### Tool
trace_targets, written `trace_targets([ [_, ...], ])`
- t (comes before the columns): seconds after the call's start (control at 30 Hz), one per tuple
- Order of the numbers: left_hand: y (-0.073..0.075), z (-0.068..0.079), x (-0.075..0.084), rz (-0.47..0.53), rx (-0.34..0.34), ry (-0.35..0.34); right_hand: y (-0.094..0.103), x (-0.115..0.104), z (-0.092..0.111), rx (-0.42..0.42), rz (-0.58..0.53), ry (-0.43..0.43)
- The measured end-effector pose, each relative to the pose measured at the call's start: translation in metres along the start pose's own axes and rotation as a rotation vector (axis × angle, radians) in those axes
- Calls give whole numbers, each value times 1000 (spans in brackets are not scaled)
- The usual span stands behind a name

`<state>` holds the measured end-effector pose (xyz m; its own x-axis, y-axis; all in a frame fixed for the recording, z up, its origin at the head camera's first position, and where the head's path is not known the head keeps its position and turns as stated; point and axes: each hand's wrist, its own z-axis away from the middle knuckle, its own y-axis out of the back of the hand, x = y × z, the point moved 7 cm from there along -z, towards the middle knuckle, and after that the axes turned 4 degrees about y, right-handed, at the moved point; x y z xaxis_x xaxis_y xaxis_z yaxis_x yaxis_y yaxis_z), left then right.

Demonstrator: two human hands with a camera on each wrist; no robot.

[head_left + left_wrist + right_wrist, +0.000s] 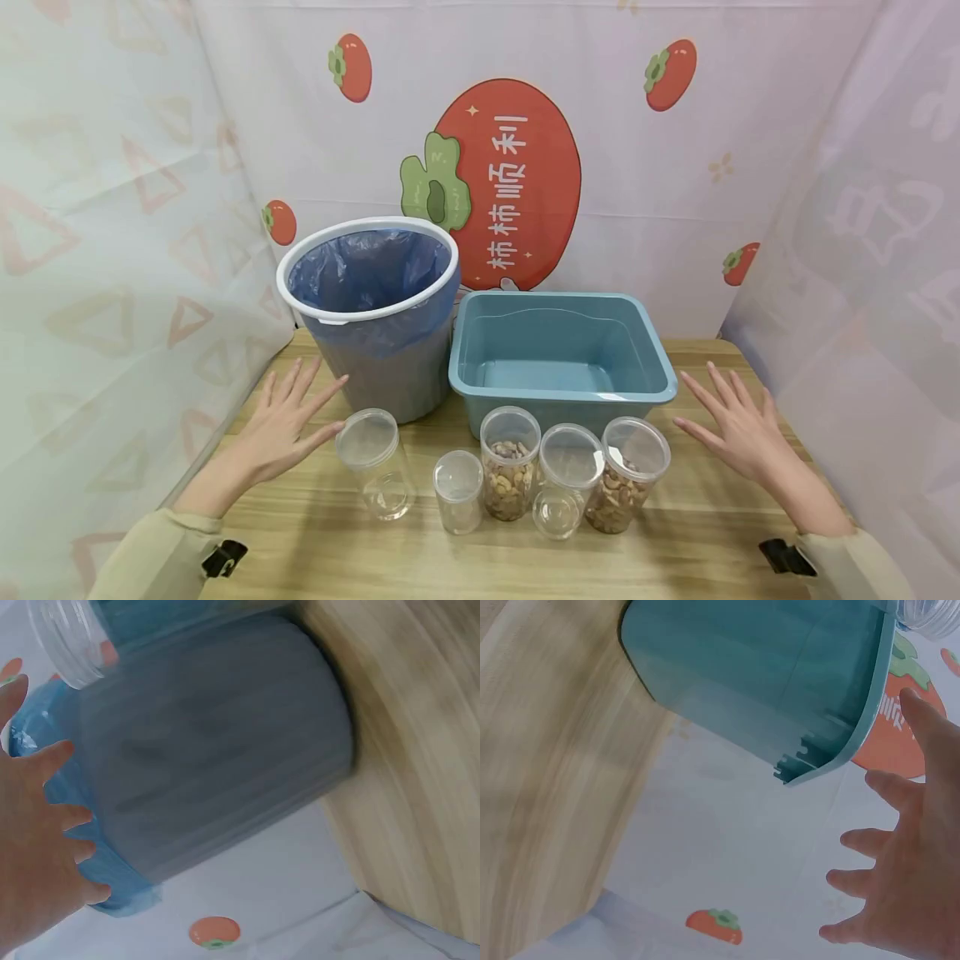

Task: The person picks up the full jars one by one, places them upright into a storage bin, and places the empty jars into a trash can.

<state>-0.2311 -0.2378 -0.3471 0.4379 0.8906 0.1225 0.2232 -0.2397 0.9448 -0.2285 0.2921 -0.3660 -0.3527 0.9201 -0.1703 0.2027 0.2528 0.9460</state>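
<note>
My left hand (281, 425) is spread with straight fingers over the table's left side, holding nothing; its thumb comes near a tall clear lidded jar (378, 467). On the right, my other hand (742, 429) is spread likewise, with nothing in it, beside the blue-green basin (555, 392). Between the hands, in front of the basin, stand a small clear jar (459, 493), a jar of nuts (510, 467), another clear jar (567, 479) and a second jar of nuts (626, 475). The two clear jars and the tall left one show no contents.
Behind the left jar stands a grey bin (390, 375) lined with a blue plastic bag (337, 275), touching or close to the basin's left side. A wooden table (360, 562) carries everything. Printed cloth (637, 208) hangs at the back and both sides.
</note>
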Motion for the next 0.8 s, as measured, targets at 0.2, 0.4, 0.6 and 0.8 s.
trace_targets([
  [0.2, 15, -14, 29, 120, 77, -106, 3, -8, -10, 19, -49, 73],
  [0.4, 27, -22, 65, 222, 200, -266, 5, -17, -20, 38, -121, 152],
  [0.6, 30, -28, 96, 257, 237, -343, 3, -21, -30, 48, -213, 183],
  [0.8, 24, -33, 126, 277, 290, -384, 1, -23, -34, 98, -211, 196],
])
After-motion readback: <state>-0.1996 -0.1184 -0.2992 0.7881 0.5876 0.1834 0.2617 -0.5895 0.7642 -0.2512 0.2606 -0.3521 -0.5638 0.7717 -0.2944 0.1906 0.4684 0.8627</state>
